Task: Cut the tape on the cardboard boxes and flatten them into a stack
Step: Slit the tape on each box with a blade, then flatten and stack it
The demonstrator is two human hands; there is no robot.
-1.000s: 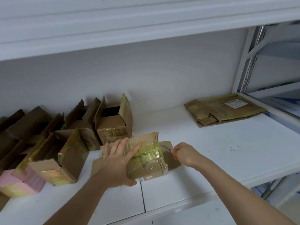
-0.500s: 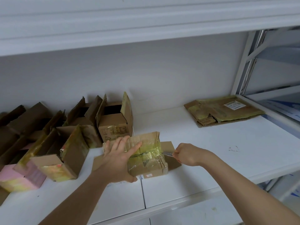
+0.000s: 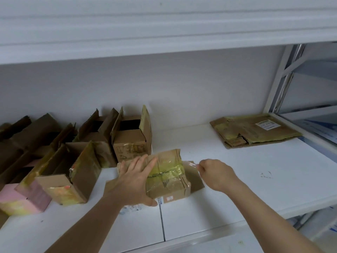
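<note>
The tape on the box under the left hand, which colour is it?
Yellowish-green, glossy tape, seen in the head view.

No text can be read at this resolution. A white shipping label (image 3: 267, 123) with dark print lies on the flattened cardboard (image 3: 255, 131) at the shelf's far right; its characters are illegible. The taped box (image 3: 168, 177) carries small white stickers (image 3: 165, 198) on its front lower edge, also illegible. The open box (image 3: 132, 141) shows faint printed handling marks (image 3: 129, 149) on its front.
</note>
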